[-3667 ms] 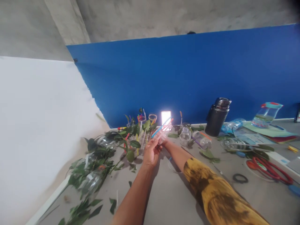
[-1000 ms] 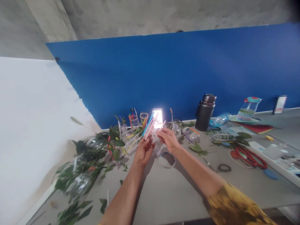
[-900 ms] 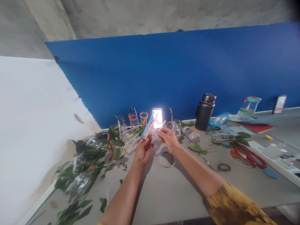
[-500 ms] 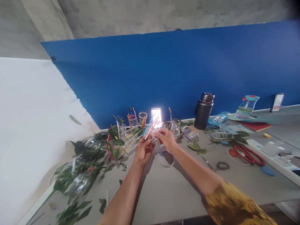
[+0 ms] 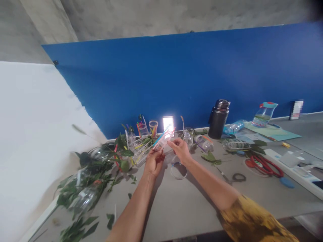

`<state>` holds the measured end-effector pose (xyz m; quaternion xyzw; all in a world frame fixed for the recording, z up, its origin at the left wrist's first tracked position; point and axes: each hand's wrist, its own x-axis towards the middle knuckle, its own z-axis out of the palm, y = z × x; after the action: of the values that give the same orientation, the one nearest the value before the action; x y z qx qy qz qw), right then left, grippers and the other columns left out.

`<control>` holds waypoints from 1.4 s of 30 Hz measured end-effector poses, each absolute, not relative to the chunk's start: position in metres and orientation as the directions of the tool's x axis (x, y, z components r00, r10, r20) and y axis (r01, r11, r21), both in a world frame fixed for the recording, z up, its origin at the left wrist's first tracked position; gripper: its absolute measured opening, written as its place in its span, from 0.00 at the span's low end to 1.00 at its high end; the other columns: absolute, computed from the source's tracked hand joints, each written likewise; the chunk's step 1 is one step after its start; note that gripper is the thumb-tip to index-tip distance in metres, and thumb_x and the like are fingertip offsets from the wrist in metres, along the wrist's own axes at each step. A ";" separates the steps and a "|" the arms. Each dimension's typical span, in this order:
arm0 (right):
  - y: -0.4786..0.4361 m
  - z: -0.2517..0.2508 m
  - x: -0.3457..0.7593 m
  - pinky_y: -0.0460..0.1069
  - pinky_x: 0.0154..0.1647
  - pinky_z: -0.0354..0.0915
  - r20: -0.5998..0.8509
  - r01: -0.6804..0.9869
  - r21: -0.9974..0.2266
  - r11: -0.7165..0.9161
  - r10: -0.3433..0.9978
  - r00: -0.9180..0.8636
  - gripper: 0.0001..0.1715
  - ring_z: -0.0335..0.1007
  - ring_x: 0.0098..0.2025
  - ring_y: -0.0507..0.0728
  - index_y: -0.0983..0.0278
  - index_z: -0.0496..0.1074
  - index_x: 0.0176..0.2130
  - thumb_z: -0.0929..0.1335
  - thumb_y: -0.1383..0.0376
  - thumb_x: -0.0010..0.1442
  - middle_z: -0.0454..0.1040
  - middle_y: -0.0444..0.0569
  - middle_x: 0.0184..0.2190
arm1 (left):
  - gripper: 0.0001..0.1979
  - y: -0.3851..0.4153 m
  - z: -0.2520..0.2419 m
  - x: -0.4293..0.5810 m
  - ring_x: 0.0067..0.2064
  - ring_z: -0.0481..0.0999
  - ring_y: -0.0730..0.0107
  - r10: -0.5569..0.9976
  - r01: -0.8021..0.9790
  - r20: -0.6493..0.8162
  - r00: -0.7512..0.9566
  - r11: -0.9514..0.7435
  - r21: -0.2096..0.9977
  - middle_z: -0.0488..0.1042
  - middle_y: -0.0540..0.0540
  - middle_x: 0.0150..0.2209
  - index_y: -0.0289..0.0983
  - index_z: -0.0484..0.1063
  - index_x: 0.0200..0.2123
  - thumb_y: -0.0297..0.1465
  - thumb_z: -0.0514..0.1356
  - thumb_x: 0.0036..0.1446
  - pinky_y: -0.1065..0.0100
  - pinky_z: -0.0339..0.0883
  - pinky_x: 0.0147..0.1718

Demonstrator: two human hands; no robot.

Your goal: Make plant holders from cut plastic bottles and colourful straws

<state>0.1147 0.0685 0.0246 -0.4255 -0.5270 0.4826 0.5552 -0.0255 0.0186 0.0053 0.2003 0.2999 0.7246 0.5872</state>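
Note:
A clear plastic bottle (image 5: 164,140) with blue and pink drinking straws along its sides is tilted between my hands, partly washed out by the glare behind. My left hand (image 5: 154,162) is closed round its lower left end. On the other side, my right hand (image 5: 179,148) has thumb and forefinger pinched at its right edge; what exactly lies between those fingertips is too small to make out. A ring of clear tape (image 5: 179,178) or similar band lies on the table below my hands. Just to the left are more bottles with coloured straws (image 5: 141,153).
Leafy cuttings and clear bottles (image 5: 85,198) cover the table's left side. Along the blue panel (image 5: 176,74) stand a black flask (image 5: 219,119) and a jug with a turquoise lid (image 5: 264,114). Red-handled scissors (image 5: 267,165), a black ring (image 5: 239,177) and a white power strip (image 5: 292,168) lie right.
The bottle with straws has turned slightly in my hands, its straws now leaning further right. At the far right, the red sheet no longer shows and a pale green one does.

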 end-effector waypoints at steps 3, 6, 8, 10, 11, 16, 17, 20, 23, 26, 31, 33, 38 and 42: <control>0.067 0.027 0.118 0.46 0.28 0.67 0.077 -0.194 -0.979 0.062 0.995 -0.070 0.34 0.76 0.37 0.57 0.62 0.76 0.40 0.81 0.46 0.41 0.80 0.48 0.35 | 0.15 0.018 0.007 -0.023 0.30 0.77 0.75 0.973 -0.740 -0.057 -0.226 -0.133 0.659 0.79 0.52 0.30 0.36 0.78 0.35 0.14 0.70 0.45 0.73 0.68 0.30; 0.062 0.028 0.117 0.49 0.35 0.73 0.012 -0.300 -0.950 -0.089 0.948 -0.319 0.37 0.78 0.41 0.58 0.61 0.77 0.43 0.81 0.44 0.40 0.81 0.49 0.39 | 0.15 0.017 0.007 -0.021 0.31 0.78 0.72 0.980 -0.730 -0.027 -0.197 -0.128 0.672 0.80 0.50 0.31 0.36 0.79 0.36 0.15 0.69 0.46 0.71 0.68 0.32; 0.059 0.029 0.115 0.50 0.38 0.74 0.035 -0.336 -0.936 -0.107 0.919 -0.392 0.35 0.78 0.40 0.58 0.61 0.77 0.40 0.82 0.44 0.40 0.81 0.48 0.37 | 0.15 0.016 0.007 -0.019 0.32 0.79 0.71 0.981 -0.717 -0.009 -0.193 -0.134 0.684 0.82 0.49 0.33 0.36 0.80 0.37 0.16 0.70 0.47 0.71 0.69 0.33; 0.057 0.030 0.114 0.50 0.38 0.74 0.059 -0.348 -0.934 -0.076 0.931 -0.361 0.34 0.79 0.38 0.57 0.60 0.77 0.39 0.83 0.45 0.39 0.82 0.47 0.36 | 0.15 0.015 0.008 -0.018 0.33 0.80 0.71 0.977 -0.693 -0.005 -0.212 -0.146 0.706 0.83 0.48 0.35 0.36 0.81 0.37 0.17 0.71 0.46 0.72 0.68 0.32; 0.057 0.030 0.113 0.49 0.38 0.73 0.066 -0.344 -0.937 -0.058 0.939 -0.338 0.34 0.79 0.38 0.57 0.60 0.77 0.39 0.83 0.45 0.39 0.82 0.47 0.35 | 0.15 0.014 0.008 -0.018 0.33 0.80 0.72 0.975 -0.677 -0.003 -0.224 -0.153 0.720 0.83 0.48 0.35 0.36 0.81 0.38 0.18 0.72 0.45 0.72 0.68 0.32; 0.055 0.031 0.111 0.49 0.38 0.73 0.074 -0.299 -0.954 -0.021 0.950 -0.302 0.34 0.79 0.39 0.58 0.61 0.78 0.42 0.82 0.46 0.41 0.82 0.47 0.36 | 0.15 0.014 0.007 -0.012 0.31 0.79 0.72 0.954 -0.546 0.027 -0.299 -0.194 0.815 0.84 0.47 0.34 0.35 0.84 0.35 0.28 0.78 0.42 0.72 0.67 0.30; 0.054 0.031 0.110 0.50 0.39 0.73 0.075 -0.290 -0.957 -0.015 0.953 -0.294 0.33 0.79 0.39 0.58 0.62 0.77 0.41 0.82 0.46 0.42 0.82 0.47 0.36 | 0.14 0.013 0.006 -0.010 0.31 0.78 0.72 0.945 -0.519 0.031 -0.326 -0.206 0.830 0.84 0.46 0.33 0.35 0.84 0.34 0.30 0.79 0.42 0.72 0.67 0.30; 0.052 0.031 0.108 0.50 0.39 0.74 0.089 -0.272 -0.962 0.014 0.960 -0.265 0.30 0.79 0.39 0.58 0.62 0.77 0.39 0.82 0.47 0.43 0.81 0.46 0.35 | 0.15 0.013 0.005 -0.008 0.32 0.80 0.70 0.933 -0.489 0.052 -0.355 -0.233 0.841 0.85 0.45 0.34 0.35 0.85 0.33 0.33 0.79 0.42 0.70 0.68 0.32; 0.049 0.031 0.107 0.49 0.38 0.74 0.110 -0.264 -0.963 0.047 0.967 -0.230 0.29 0.79 0.39 0.58 0.61 0.78 0.40 0.81 0.48 0.45 0.81 0.47 0.37 | 0.13 0.013 0.005 -0.009 0.37 0.82 0.66 0.952 -0.526 0.072 -0.299 -0.227 0.819 0.86 0.44 0.38 0.36 0.85 0.35 0.32 0.79 0.44 0.69 0.70 0.36; 0.048 0.029 0.104 0.50 0.37 0.74 0.118 -0.274 -0.960 0.057 0.971 -0.210 0.28 0.78 0.38 0.57 0.61 0.78 0.41 0.80 0.49 0.46 0.81 0.46 0.36 | 0.10 0.013 0.004 -0.011 0.40 0.84 0.64 0.960 -0.570 0.070 -0.270 -0.218 0.792 0.86 0.43 0.39 0.36 0.84 0.34 0.29 0.77 0.47 0.68 0.71 0.39; 0.047 0.022 0.097 0.50 0.36 0.75 0.163 -0.310 -0.945 0.104 0.972 -0.169 0.25 0.77 0.36 0.57 0.63 0.77 0.39 0.79 0.49 0.48 0.81 0.48 0.34 | 0.08 0.012 0.007 -0.009 0.42 0.84 0.60 0.966 -0.632 0.088 -0.244 -0.227 0.741 0.86 0.44 0.38 0.36 0.84 0.32 0.26 0.76 0.46 0.63 0.75 0.46; 0.047 0.020 0.096 0.50 0.35 0.75 0.177 -0.308 -0.943 0.125 0.973 -0.148 0.25 0.77 0.36 0.58 0.63 0.77 0.39 0.78 0.50 0.49 0.81 0.49 0.35 | 0.08 0.010 0.011 -0.007 0.43 0.84 0.58 0.970 -0.625 0.101 -0.222 -0.221 0.749 0.86 0.42 0.40 0.36 0.84 0.33 0.27 0.76 0.47 0.62 0.75 0.46; 0.047 0.018 0.097 0.49 0.32 0.73 0.172 -0.260 -0.956 0.139 0.979 -0.111 0.23 0.77 0.35 0.58 0.63 0.77 0.37 0.78 0.49 0.50 0.81 0.49 0.33 | 0.11 0.007 0.015 -0.007 0.47 0.84 0.55 0.981 -0.629 0.093 -0.172 -0.182 0.756 0.86 0.40 0.45 0.36 0.85 0.38 0.30 0.76 0.49 0.61 0.75 0.47; 0.045 0.018 0.096 0.49 0.34 0.73 0.197 -0.258 -0.952 0.164 0.974 -0.108 0.23 0.77 0.36 0.58 0.63 0.78 0.38 0.78 0.50 0.49 0.82 0.49 0.34 | 0.10 0.010 0.009 -0.010 0.47 0.84 0.55 0.978 -0.610 0.072 -0.193 -0.178 0.773 0.86 0.40 0.42 0.35 0.86 0.35 0.29 0.76 0.47 0.60 0.75 0.50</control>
<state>0.0963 0.0451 0.0176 -0.3514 -0.5095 0.5427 0.5679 -0.0104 0.0095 0.0094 0.2973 0.3103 0.7074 0.5611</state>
